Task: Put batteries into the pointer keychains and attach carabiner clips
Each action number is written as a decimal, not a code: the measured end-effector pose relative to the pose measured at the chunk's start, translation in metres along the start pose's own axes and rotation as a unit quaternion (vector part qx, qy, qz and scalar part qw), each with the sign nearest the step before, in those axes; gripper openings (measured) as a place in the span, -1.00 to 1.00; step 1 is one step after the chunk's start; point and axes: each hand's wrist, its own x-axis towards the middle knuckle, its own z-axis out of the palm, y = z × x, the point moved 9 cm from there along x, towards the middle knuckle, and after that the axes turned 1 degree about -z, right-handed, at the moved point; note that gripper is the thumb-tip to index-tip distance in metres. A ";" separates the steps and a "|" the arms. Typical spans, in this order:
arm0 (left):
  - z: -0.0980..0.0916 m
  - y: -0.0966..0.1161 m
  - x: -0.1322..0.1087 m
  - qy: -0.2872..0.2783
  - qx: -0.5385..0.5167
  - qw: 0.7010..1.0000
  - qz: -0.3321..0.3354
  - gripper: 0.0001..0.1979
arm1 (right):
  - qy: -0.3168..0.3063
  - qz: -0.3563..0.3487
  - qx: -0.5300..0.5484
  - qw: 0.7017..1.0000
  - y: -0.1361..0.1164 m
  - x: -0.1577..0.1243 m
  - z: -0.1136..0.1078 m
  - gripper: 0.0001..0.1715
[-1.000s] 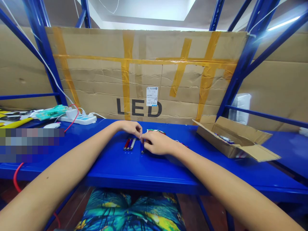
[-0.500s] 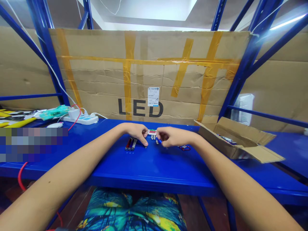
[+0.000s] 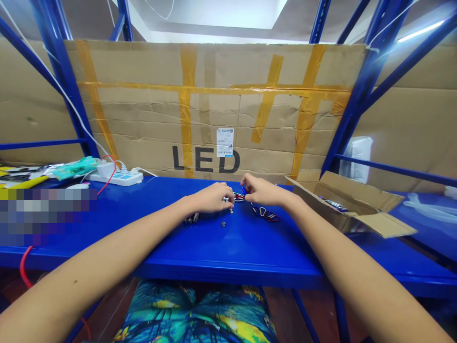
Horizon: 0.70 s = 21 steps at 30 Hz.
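My right hand point(image 3: 263, 190) is raised a little above the blue tabletop, pinching a small blue tube-like piece point(image 3: 244, 190) between thumb and fingers. To its left, my left hand point(image 3: 215, 196) reaches down with curled fingers onto a group of small silver round pieces point(image 3: 231, 210); whether one is between its fingertips is hidden. A single silver round piece point(image 3: 223, 224) lies apart, nearer the front edge. Slim metal tubes point(image 3: 195, 217) are partly covered by my left wrist. Beside my right hand lie small carabiners point(image 3: 262, 212), one of them red point(image 3: 274, 218).
An open cardboard box point(image 3: 352, 209) with slim metallic items stands at the right. On the left are a white power strip point(image 3: 121, 178) with cables and a green plastic bag point(image 3: 76, 167). A large cardboard panel point(image 3: 150, 119) closes off the back between blue posts.
My left hand has shifted right and slightly back, over the silver pieces, uncovering the single one. My right hand has moved back and right with the blue piece, exposing more carabiners.
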 end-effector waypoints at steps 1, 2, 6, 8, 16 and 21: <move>0.002 0.000 0.001 -0.001 0.007 1.000 0.002 -0.85 | -0.003 0.000 -0.002 1.000 0.000 0.000 0.001 -0.58; 0.005 0.000 0.002 -0.003 0.013 1.000 0.001 -0.86 | -0.006 -0.001 -0.003 1.000 0.000 0.000 0.003 -0.58; 0.012 0.000 0.003 -0.024 0.040 0.999 -0.013 -0.87 | -0.017 -0.003 0.002 1.000 0.000 0.001 0.007 -0.59; 0.013 0.002 0.003 -0.034 0.050 0.998 -0.011 -0.86 | -0.026 -0.002 0.007 1.000 0.001 0.002 0.009 -0.61; 0.006 0.004 -0.004 -0.051 0.055 0.997 0.008 -0.84 | -0.025 -0.002 0.014 1.000 0.001 0.002 0.008 -0.61; 0.004 0.000 -0.008 -0.076 0.054 0.996 0.006 -0.75 | -0.022 0.004 -0.001 1.000 0.000 0.002 0.008 -0.85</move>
